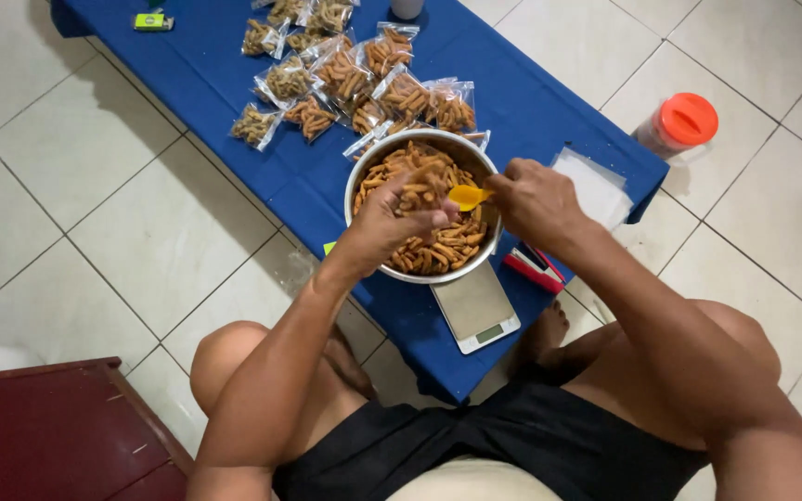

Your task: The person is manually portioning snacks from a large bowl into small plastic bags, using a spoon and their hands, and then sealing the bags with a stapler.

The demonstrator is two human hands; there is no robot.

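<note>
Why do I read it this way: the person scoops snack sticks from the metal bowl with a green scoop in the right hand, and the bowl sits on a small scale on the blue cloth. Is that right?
Not quite: the scoop is yellow, not green, as the head view shows. The rest holds: the right hand holds it over the snack sticks in the metal bowl, which sits on the small scale on the blue cloth.

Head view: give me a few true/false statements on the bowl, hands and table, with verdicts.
1. The round metal bowl of orange-brown snack sticks sits on a small digital scale. True.
2. The right hand holds a yellow plastic scoop. True.
3. The left hand rests on the floor. False: it is over the bowl.
4. The low table's cloth is red. False: blue.
5. Filled clear snack bags lie beyond the bowl. True.
</note>
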